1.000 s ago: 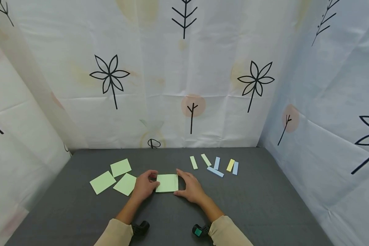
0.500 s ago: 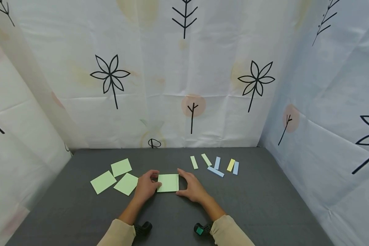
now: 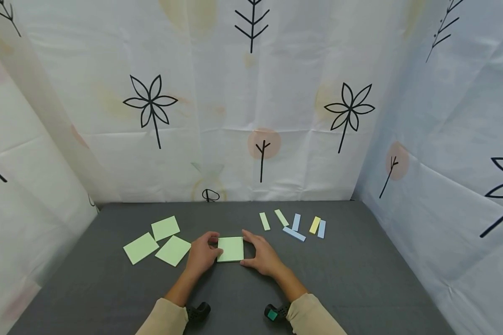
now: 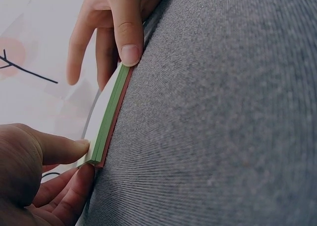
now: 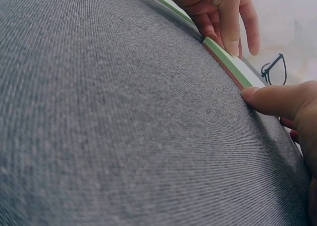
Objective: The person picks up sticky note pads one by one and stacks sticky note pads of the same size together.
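Reaching forward from the near edge of the table (image 3: pixel 360 288), two forearms in beige sleeves (image 3: pixel 163 321) are seen converging on a green pad of sticky notes (image 3: pixel 230 249) that lies flat near the middle of the grey surface. A dark wrist-worn device (image 3: pixel 198 311) is strapped under the left forearm and another with a green mark (image 3: pixel 272 313) under the right.

The left hand (image 3: pixel 201 253) is set against the pad's left edge: its thumb is pressed to the near left corner in the left wrist view, with the fingers (image 4: pixel 74 196) curled low beneath and beside that corner, so the pad is pinched narrowly there. The right hand (image 3: pixel 261 253) is placed on the opposite edge; its thumb tip (image 5: pixel 257 94) is pushed against the pad's near right corner, while the other fingers are extended down at the far side of the pad. The pad is thus held between both hands, still resting on the table, its green layer over a reddish bottom layer.

Further left, three loose green square notes (image 3: pixel 163 242) are laid close together, partly touching. Beyond the right hand, a row of small strips (image 3: pixel 295 224) in green, blue and yellow is spread out. Behind everything, a white curtain with black plant drawings (image 3: pixel 251 93) is hung around the table
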{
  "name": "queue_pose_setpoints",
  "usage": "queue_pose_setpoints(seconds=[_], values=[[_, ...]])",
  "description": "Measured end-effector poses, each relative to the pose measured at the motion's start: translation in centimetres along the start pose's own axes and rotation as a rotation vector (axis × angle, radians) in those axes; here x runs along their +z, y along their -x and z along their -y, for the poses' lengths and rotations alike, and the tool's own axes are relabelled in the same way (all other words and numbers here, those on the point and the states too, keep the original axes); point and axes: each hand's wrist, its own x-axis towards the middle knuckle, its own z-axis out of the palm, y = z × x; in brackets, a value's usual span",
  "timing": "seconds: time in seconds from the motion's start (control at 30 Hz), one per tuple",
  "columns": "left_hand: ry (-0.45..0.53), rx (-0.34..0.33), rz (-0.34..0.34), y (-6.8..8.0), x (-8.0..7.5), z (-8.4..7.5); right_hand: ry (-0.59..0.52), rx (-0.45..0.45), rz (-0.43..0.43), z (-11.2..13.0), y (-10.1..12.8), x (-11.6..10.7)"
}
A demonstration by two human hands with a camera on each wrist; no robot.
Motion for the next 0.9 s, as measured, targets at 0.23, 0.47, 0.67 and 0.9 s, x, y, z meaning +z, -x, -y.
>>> queue_pose_setpoints(seconds=[0.23,0.47,0.67,0.9], values=[[0.004,0.009,0.004,-0.08,0.03,0.13,-0.002,-0.006,-0.005,-0.10,0.03,0.05],[0.004,0.005,0.010,-0.10,-0.01,0.13,0.001,-0.014,-0.007,-0.21,-0.03,0.09],[0.019,0.015,-0.001,-0.05,-0.14,0.07,0.017,-0.026,-0.013,-0.17,0.02,0.05],[0.031,0.006,0.009,0.12,-0.18,0.26,0.080,-0.084,-0.008,-0.48,0.13,0.20]])
